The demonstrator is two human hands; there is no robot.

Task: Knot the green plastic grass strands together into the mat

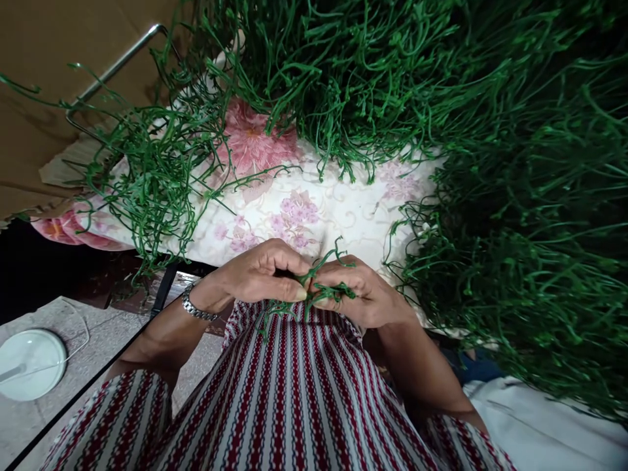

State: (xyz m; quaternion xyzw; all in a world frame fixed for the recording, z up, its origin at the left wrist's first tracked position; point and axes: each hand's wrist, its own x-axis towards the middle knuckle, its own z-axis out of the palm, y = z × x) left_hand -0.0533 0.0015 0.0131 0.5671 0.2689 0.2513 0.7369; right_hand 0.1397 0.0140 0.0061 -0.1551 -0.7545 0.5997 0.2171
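Observation:
Both hands meet at the front edge of a white floral cloth (343,209), close to my striped garment. Thumb and fingers of my left hand (267,275) are pinched on thin green stems (324,288). My right hand (360,291) is closed round the same stems, its fingers curled beside the left fingertips. Some stem ends stick up above the hands, others hang below them. A loose cluster of green stems (157,176) lies on the cloth at the left.
A large heap of green stems (373,72) covers the back and right. Behind the left cluster are a metal rod frame (118,65) and brown cardboard (39,46). A round white object (32,363) with a cord sits at lower left.

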